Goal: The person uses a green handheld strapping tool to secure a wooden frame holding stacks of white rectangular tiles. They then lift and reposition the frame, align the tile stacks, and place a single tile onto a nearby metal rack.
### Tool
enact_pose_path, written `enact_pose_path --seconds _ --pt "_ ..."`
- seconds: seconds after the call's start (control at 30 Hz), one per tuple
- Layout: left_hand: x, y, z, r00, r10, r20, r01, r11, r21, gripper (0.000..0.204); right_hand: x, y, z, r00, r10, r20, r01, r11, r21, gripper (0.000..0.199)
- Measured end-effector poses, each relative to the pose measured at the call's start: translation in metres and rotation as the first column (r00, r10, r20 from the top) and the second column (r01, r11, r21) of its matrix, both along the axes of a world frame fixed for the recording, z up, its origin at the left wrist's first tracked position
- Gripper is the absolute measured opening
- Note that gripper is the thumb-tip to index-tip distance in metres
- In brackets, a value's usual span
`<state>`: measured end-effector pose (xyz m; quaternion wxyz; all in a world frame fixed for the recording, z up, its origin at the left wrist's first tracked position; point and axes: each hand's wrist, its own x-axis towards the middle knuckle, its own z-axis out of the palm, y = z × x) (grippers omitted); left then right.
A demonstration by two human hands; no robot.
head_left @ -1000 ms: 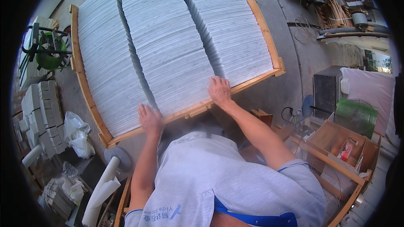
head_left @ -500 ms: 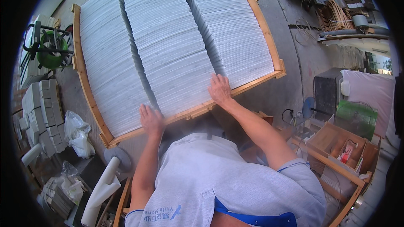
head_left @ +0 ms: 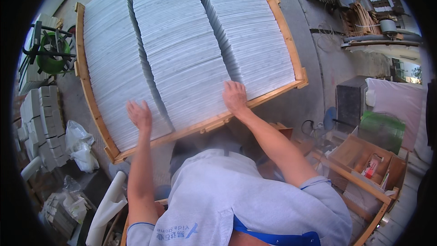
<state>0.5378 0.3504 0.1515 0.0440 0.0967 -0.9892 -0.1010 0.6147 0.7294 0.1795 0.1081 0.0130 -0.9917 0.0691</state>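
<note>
Concrete floor (head_left: pixel 291 23), grey, in a cluttered workshop, with an open-topped wooden crate (head_left: pixel 292 48) set before the person. Contents: pale stone-like slabs, stood on edge and ranked in three rows, namely the left row (head_left: pixel 109 50), the middle row (head_left: pixel 177 41) and the right row (head_left: pixel 255 32). Condition: all three rows are closely packed, and each is carried to the near rail; the far end is cut off by the upper edge of the view, so its filling cannot be told. Stacking is judged well advanced. Two narrow gaps are left unfilled between the rows, their sides slightly ragged, and no cover is seen over the slabs. Left hand (head_left: pixel 140 115): held at the near part of the left row, fingers parted, nothing grasped; whether the slabs are touched is uncertain. Right hand (head_left: pixel 235 97): placed at the near right corner of the middle row, beside the gap, fingers bent; whether a slab edge is pinched by this grip cannot be told. Surroundings, left: pale stacked blocks (head_left: pixel 32 114), a white plastic bag (head_left: pixel 84 152) and a white roll (head_left: pixel 102 214). Surroundings, right: a compartmented wooden box (head_left: pixel 342 156), in which a red-and-white packet (head_left: pixel 372 168) is kept, and a green drum-shaped object (head_left: pixel 382 130).
</note>
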Motion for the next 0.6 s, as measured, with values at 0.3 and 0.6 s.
enact_pose_path --seconds 0.3,0.6 --pt "-0.125 -0.021 -0.026 0.919 0.388 0.065 -0.388 0.922 -0.014 0.066 -0.013 -0.005 0.001 0.988 -0.079 0.133 0.075 0.997 0.033 0.027" --pt "-0.122 -0.014 -0.069 0.903 0.422 -0.078 -0.429 0.893 -0.139 0.075 -0.028 0.001 0.02 0.991 0.095 0.093 -0.093 0.995 -0.024 0.028"
